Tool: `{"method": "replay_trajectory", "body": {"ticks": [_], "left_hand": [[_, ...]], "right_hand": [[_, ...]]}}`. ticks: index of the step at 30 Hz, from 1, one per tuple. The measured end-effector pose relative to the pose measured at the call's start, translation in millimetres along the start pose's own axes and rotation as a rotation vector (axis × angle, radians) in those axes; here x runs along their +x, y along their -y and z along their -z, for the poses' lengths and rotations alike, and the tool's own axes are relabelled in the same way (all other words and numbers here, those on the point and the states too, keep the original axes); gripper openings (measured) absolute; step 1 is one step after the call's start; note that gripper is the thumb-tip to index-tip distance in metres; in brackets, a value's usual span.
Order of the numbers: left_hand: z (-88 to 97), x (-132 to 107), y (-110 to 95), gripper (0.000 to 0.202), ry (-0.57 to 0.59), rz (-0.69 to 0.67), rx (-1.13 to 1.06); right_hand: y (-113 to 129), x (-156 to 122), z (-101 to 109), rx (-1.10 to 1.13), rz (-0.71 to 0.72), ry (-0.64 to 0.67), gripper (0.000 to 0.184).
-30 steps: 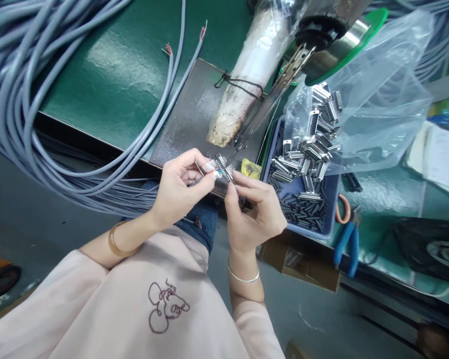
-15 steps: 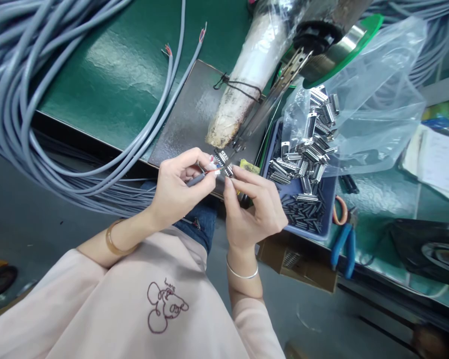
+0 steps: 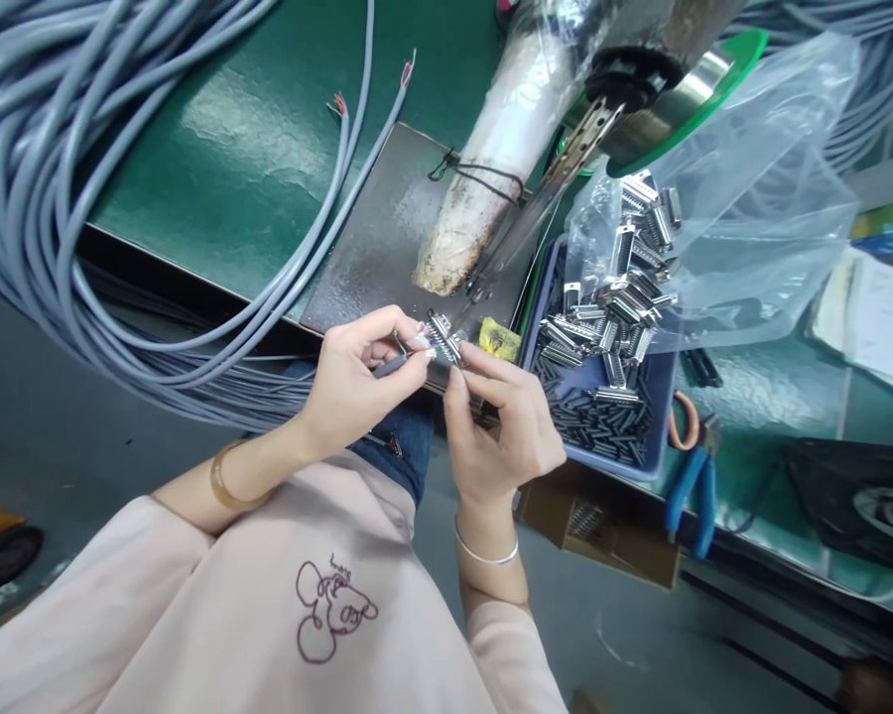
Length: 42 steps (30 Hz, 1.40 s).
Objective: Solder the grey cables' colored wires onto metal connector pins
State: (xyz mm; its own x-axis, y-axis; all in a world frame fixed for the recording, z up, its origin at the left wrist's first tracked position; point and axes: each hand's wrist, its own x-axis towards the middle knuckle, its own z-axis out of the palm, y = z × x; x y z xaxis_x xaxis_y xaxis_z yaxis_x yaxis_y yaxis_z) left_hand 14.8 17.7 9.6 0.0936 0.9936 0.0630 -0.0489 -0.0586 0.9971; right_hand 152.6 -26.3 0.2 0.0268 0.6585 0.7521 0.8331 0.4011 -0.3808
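My left hand (image 3: 357, 375) pinches the stripped end of a grey cable (image 3: 391, 366), its coloured wires showing at the fingertips. My right hand (image 3: 500, 421) pinches a small metal connector (image 3: 442, 335) and holds it against those wire ends. Both hands meet just over the front edge of a dark metal plate (image 3: 387, 233) on the green bench (image 3: 245, 159).
A blue tray (image 3: 659, 397) of metal connectors and small black parts sits right of my hands, under a clear plastic bag (image 3: 744, 188). Bundles of grey cable (image 3: 37, 178) loop at the left. Blue-handled pliers (image 3: 691, 486), a yellow scrap (image 3: 498, 339) and a wrapped tool stand (image 3: 506, 139) are close by.
My hands have stayed together at the plate's edge with small finger shifts. The grey cable sheath now shows under my left thumb.
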Motion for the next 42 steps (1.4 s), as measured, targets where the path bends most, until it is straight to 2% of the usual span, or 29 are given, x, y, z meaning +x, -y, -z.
{"method": "replay_trajectory", "body": {"ticks": [4, 9, 16, 20, 22, 25, 26, 28, 30, 32, 34, 39, 42], "left_hand": [[-1.6, 0.8, -2.6, 0.013, -0.014, 0.021, -0.013], [-3.5, 4.1, -8.3, 0.015, -0.037, -0.014, -0.032], [0.9, -0.2, -0.1, 0.009, 0.011, 0.007, 0.005], [1.4, -5.6, 2.4, 0.008, 0.029, 0.058, -0.008], [1.9, -7.6, 1.9, 0.009, 0.039, 0.080, -0.040], [3.8, -8.5, 1.5, 0.011, 0.082, 0.128, -0.139], [4.6, -8.5, 1.6, 0.012, 0.107, 0.148, -0.179], [6.0, -8.5, 1.9, 0.014, 0.154, 0.180, -0.247], [6.8, -9.5, 2.2, 0.016, 0.176, 0.190, -0.283], [7.0, -11.8, 2.5, 0.015, 0.176, 0.178, -0.283], [7.2, -14.5, 2.7, 0.015, 0.182, 0.156, -0.263], [11.1, -17.3, 4.3, 0.023, 0.252, 0.130, -0.303], [14.8, -16.1, 5.4, 0.017, 0.301, 0.154, -0.370]], "right_hand": [[1.2, 4.0, -1.4, 0.007, -0.038, 0.017, 0.012], [2.1, 9.4, -2.8, 0.014, -0.029, -0.028, 0.013], [1.9, 1.4, 0.1, -0.084, 0.141, 0.014, 0.014], [-1.4, -4.2, 5.0, -0.023, 0.065, 0.027, 0.010], [-3.0, -4.0, 8.1, 0.066, 0.012, -0.111, 0.009], [-2.3, -2.1, 11.9, 0.180, -0.013, -0.428, 0.014], [-0.9, -2.0, 12.9, 0.195, -0.023, -0.462, 0.018], [3.1, -3.6, 14.5, 0.197, -0.096, -0.389, 0.023], [7.4, -7.0, 15.4, 0.161, -0.131, -0.226, 0.021], [10.4, -10.4, 15.1, 0.095, -0.078, -0.077, 0.015], [11.3, -12.6, 13.3, 0.038, -0.017, 0.011, 0.014], [9.5, -14.8, 7.2, 0.055, -0.122, -0.031, 0.014], [8.9, -16.3, 5.9, 0.098, -0.185, -0.026, 0.013]]}}
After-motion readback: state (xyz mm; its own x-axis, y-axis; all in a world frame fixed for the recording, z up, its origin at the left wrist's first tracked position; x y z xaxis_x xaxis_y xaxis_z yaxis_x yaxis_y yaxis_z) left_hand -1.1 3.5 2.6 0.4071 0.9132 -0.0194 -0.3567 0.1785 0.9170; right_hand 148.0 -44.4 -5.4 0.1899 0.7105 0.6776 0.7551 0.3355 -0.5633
